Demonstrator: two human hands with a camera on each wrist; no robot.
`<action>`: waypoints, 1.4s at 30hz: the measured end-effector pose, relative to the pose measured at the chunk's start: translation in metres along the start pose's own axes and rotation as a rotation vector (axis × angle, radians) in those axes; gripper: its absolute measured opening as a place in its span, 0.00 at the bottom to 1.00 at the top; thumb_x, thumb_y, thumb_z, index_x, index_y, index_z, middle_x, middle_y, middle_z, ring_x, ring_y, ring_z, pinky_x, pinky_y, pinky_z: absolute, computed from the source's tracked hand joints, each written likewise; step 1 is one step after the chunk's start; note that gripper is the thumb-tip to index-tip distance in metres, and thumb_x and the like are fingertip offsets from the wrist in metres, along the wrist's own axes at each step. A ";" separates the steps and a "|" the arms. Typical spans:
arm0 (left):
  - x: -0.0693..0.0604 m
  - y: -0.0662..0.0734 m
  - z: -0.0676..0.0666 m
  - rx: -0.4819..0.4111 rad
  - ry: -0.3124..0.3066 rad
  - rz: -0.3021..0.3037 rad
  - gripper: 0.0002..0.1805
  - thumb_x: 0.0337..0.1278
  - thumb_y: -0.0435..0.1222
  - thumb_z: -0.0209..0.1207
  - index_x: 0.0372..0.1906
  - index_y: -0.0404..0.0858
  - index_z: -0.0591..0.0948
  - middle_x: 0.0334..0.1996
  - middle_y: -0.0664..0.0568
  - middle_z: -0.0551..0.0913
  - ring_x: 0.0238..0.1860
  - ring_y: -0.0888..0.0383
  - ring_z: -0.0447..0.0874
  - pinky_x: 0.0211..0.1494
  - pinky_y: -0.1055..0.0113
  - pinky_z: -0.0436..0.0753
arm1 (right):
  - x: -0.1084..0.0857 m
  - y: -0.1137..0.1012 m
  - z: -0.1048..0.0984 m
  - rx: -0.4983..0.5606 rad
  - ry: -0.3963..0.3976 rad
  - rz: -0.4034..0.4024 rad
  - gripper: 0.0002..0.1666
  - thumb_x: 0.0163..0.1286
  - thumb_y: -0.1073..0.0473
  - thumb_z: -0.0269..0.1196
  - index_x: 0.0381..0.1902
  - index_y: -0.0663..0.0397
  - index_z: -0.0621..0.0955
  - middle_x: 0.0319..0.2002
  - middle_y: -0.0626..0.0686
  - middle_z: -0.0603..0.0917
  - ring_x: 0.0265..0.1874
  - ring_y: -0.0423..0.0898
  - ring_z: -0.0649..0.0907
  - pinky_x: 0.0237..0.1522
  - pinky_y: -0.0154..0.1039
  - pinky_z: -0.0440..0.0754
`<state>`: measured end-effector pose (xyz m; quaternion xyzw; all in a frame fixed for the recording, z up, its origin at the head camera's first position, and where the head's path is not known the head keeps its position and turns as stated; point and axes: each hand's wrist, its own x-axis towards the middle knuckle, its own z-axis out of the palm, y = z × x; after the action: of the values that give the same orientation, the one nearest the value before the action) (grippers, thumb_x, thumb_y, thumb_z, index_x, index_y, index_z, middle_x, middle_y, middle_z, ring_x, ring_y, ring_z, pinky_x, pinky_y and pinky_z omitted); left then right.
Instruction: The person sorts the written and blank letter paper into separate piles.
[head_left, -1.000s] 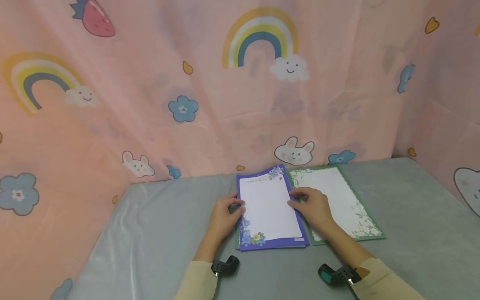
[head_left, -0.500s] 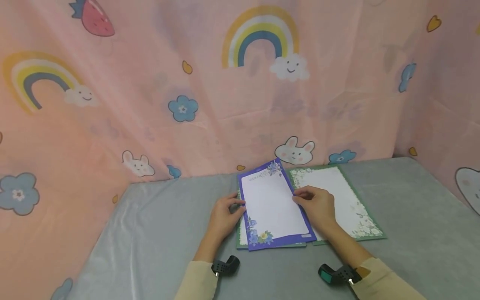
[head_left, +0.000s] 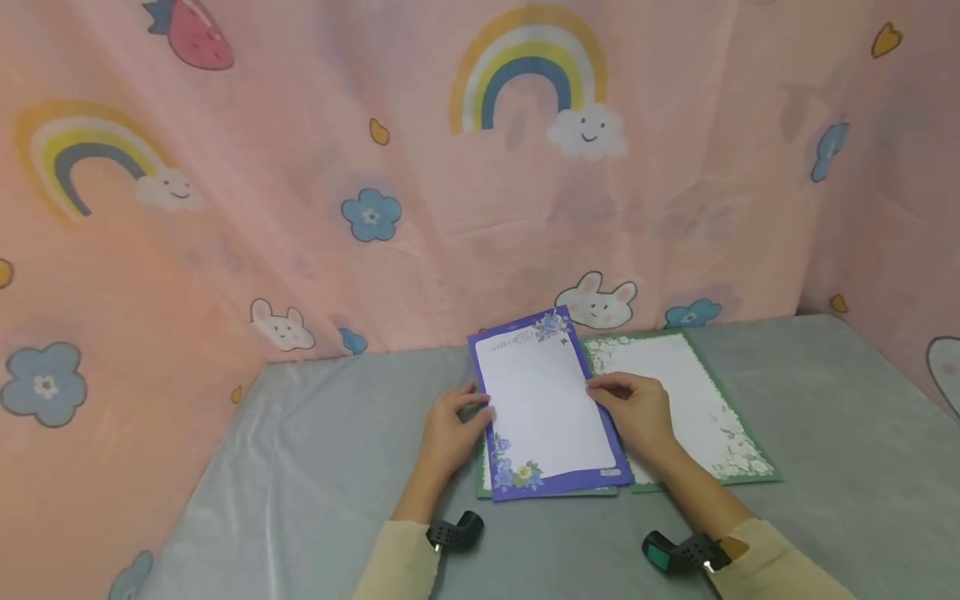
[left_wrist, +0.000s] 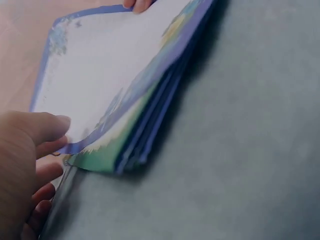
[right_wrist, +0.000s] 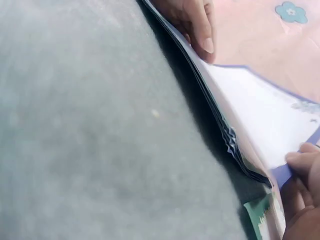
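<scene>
A purple-bordered sheet of paper [head_left: 551, 400] with blue flowers in two corners is held by both hands, askew over a stack. My left hand [head_left: 448, 429] pinches its left edge between thumb and fingers. At the right edge, my right hand [head_left: 636, 417] pinches it the same way. In the left wrist view the sheet [left_wrist: 100, 65] is above a green-bordered sheet [left_wrist: 97, 152], with several purple-edged layers [left_wrist: 150, 130] below. My left thumb [left_wrist: 52, 125] lies on the sheet's face. The right wrist view shows the right hand [right_wrist: 302, 195] at a corner of the paper.
Right of the stack, a green-bordered sheet with white flowers [head_left: 690, 400] lies flat, partly behind the right hand. A grey cloth [head_left: 337, 467] covers the table. Behind it hangs a pink patterned curtain [head_left: 420, 283]. Black bands [head_left: 457, 532] are on both wrists.
The purple sheet has come off its squared place on the stack, turning and shifting away from the person. Green edges below now show. The hands stay nearly in place.
</scene>
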<state>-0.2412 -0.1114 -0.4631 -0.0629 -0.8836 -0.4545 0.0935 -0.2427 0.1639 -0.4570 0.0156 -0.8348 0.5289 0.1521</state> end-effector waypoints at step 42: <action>0.003 -0.005 -0.008 -0.236 0.056 -0.099 0.07 0.55 0.34 0.70 0.40 0.39 0.91 0.39 0.46 0.91 0.39 0.61 0.84 0.43 0.72 0.80 | -0.002 -0.006 0.000 -0.054 -0.284 -0.010 0.12 0.73 0.60 0.62 0.49 0.55 0.88 0.51 0.57 0.89 0.56 0.55 0.85 0.47 0.23 0.79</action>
<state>-0.2439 -0.1203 -0.4617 -0.0172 -0.8230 -0.5610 0.0876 -0.2395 0.1611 -0.4521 0.0903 -0.8617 0.4981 0.0354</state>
